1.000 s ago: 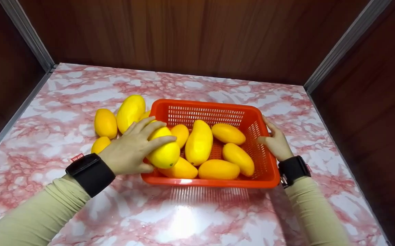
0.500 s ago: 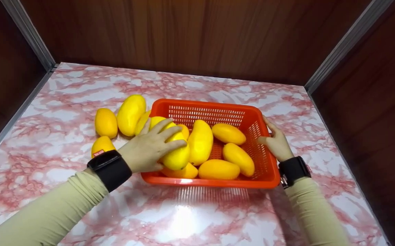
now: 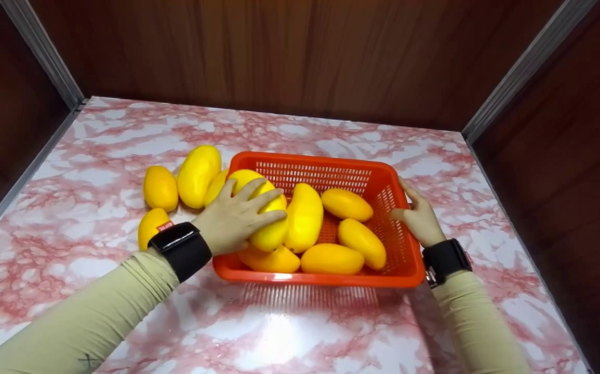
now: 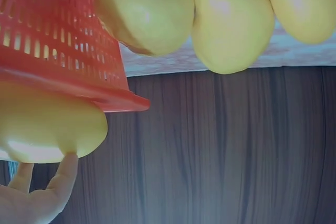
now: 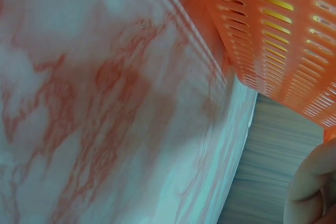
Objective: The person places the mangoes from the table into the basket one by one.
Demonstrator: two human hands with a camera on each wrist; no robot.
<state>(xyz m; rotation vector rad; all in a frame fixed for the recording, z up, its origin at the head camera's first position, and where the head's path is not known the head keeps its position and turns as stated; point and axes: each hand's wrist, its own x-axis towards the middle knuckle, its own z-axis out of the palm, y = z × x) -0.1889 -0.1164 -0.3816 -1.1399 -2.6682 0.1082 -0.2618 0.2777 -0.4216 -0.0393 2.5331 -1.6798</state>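
The basket (image 5: 273, 40) fills the upper right corner: an orange plastic wall pierced with rows of narrow slots, some showing yellow through them. It stands on the tabletop (image 5: 94, 103), white marble with pink-red veins, which spreads out left of the basket and below it. Along the basket's foot the marble takes on an orange tint. Below the basket, the tabletop ends at a straight edge, and past that edge lies a pale wood-grain panel (image 5: 262, 171). At the lower right corner, under the basket's wall, a part of the right hand (image 5: 312, 190) shows, blurred and close to the lens; whether it touches the basket cannot be told here
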